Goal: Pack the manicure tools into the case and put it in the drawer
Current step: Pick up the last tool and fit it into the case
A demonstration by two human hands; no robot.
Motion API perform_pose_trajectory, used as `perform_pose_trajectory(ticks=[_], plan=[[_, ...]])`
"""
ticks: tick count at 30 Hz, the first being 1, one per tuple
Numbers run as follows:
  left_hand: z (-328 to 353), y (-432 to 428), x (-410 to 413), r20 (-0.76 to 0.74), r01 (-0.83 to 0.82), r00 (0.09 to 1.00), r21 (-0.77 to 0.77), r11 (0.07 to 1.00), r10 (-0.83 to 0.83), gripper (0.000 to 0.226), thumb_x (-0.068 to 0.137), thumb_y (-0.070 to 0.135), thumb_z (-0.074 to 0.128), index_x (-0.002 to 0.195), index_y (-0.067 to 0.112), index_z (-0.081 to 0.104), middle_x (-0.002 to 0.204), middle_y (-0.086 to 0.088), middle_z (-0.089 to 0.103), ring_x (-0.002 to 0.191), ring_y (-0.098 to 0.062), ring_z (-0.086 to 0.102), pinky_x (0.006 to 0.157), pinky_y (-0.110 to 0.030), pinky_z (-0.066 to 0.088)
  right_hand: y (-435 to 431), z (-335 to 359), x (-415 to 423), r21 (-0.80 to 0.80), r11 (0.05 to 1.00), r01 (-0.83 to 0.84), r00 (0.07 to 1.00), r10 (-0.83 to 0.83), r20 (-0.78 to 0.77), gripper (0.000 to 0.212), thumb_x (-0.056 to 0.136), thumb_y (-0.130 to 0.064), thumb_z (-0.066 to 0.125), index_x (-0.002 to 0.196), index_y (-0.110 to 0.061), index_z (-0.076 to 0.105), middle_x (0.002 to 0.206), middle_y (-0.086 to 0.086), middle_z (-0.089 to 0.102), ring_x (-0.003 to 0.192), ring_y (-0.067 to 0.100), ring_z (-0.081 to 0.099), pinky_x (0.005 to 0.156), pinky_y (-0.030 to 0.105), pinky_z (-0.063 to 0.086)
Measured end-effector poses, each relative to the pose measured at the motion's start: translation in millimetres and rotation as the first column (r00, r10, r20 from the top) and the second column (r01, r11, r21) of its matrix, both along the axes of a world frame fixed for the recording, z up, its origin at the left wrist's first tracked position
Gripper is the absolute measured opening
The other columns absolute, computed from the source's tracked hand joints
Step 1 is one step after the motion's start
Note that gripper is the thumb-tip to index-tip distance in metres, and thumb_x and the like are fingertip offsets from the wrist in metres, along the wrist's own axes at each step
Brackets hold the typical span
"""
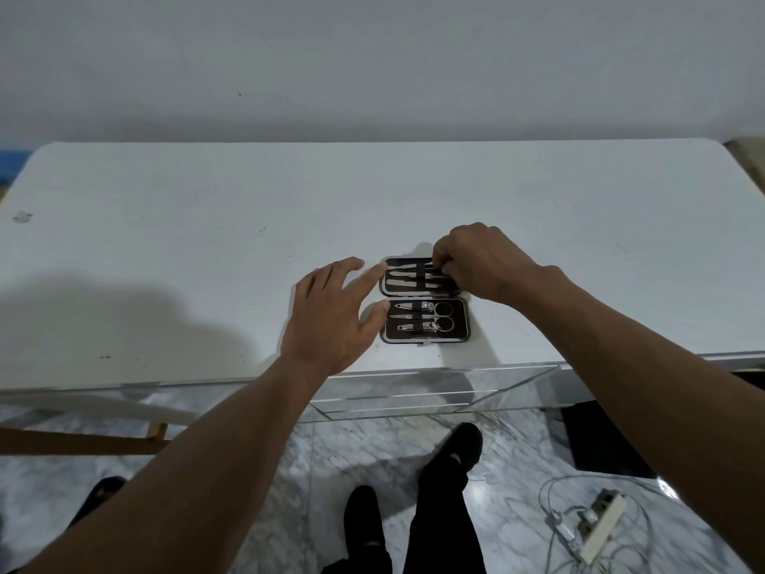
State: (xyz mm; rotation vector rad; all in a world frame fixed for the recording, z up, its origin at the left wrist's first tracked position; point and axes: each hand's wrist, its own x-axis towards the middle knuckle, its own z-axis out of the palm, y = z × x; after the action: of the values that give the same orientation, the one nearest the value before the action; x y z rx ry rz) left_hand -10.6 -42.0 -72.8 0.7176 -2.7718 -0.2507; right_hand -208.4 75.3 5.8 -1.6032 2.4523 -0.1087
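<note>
A person stands at a white tabletop (174, 250) that fills the middle of the frame and runs back to a plain pale wall (372, 55) across the top, its surface scuffed with small dark marks toward the left edge. Just right of centre, near the front edge, a small black manicure case (424, 300) lies opened flat, its two halves one behind the other. The near half holds scissors (426, 309) and nail clippers (420, 326) under an elastic strap; the far half holds slim metal tools (407, 277) side by side. The right hand (484, 263) is over the far half's right end, its fingers curled and pinched at the handles of the tools there; which one they hold cannot be told. The left hand (331, 316) rests with fingers spread and open at the case's left side, index fingertip touching the far half's corner and thumb against the near half's edge. Below the tabletop's front edge, a mirrored drawer front (434, 391) reflects the floor. The grey-veined marble floor (289, 470) fills the bottom of the frame, with the person's dark-clad legs and a black shoe (459, 445) at bottom centre, and a white power strip (600, 528) with tangled pale cables at lower right.
</note>
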Motion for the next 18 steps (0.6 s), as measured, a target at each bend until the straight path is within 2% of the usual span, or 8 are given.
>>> perform_pose_trajectory(ticks=[5,13,18], plan=[[-0.4,0.3,0.1,-0.004,-0.001,1.000,0.006,1.000,0.001,0.052,0.093,0.051,0.039,0.143,0.038,0.043,0.140,0.005,0.049,0.129,-0.017,0.043,0.108,-0.038,0.030,1.0,-0.3,-0.8,0.028,0.999,0.021,1.000,-0.020,-0.017,0.023,0.082,-0.004,0.053,0.093,-0.017,0.068,0.095,0.009,0.067,0.085,0.032,0.060,0.069,0.033,0.047],[1.3,1.1,0.7,0.003,0.002,1.000,0.009,1.000,-0.002,0.052,0.093,0.051,0.039,0.143,0.037,0.043,0.140,0.005,0.049,0.129,-0.017,0.043,0.108,-0.038,0.030,-2.5,-2.7,4.3,0.015,0.999,0.037,0.996,-0.036,-0.083,0.022,0.083,-0.006,0.053,0.092,-0.021,0.066,0.094,0.008,0.064,0.078,0.031,0.054,0.063,0.031,0.037],[2.1,1.0,0.5,-0.001,0.003,1.000,0.015,1.000,-0.003,0.052,0.093,0.052,0.037,0.142,0.037,0.044,0.140,0.004,0.049,0.129,-0.018,0.043,0.108,-0.038,0.030,-6.7,-6.0,6.0,0.008,0.999,0.047,0.997,-0.047,-0.061,0.025,0.082,-0.005,0.051,0.095,-0.020,0.068,0.096,0.008,0.066,0.085,0.033,0.059,0.065,0.032,0.042]])
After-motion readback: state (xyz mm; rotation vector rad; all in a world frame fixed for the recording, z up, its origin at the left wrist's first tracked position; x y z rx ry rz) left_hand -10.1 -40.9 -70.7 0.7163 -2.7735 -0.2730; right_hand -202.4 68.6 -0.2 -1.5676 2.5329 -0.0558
